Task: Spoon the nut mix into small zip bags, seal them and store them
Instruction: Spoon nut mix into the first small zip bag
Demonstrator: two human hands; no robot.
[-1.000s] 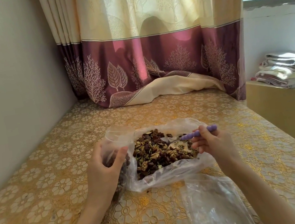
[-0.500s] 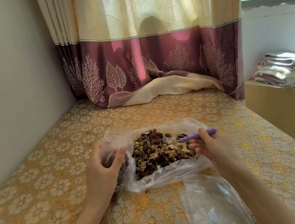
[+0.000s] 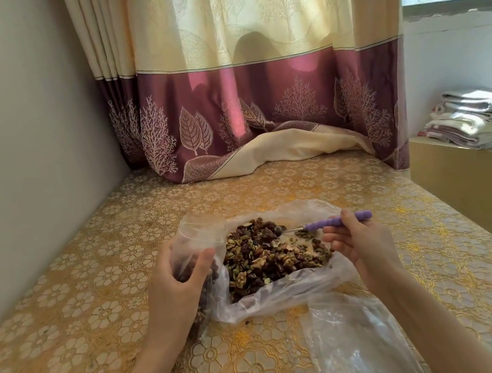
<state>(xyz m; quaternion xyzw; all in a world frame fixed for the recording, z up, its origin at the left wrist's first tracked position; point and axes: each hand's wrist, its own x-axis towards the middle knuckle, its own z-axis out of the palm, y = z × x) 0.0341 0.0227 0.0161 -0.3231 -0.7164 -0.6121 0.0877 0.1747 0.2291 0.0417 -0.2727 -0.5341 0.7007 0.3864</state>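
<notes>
While the left hand grips the small zip bag, limp film best pinched at its rim, the right hand holds the spoon over loose nut mix heaped on the table.

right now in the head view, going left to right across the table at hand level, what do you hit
left hand gripping the small zip bag → nut mix in the big open bag → spoon → right hand holding it
</notes>
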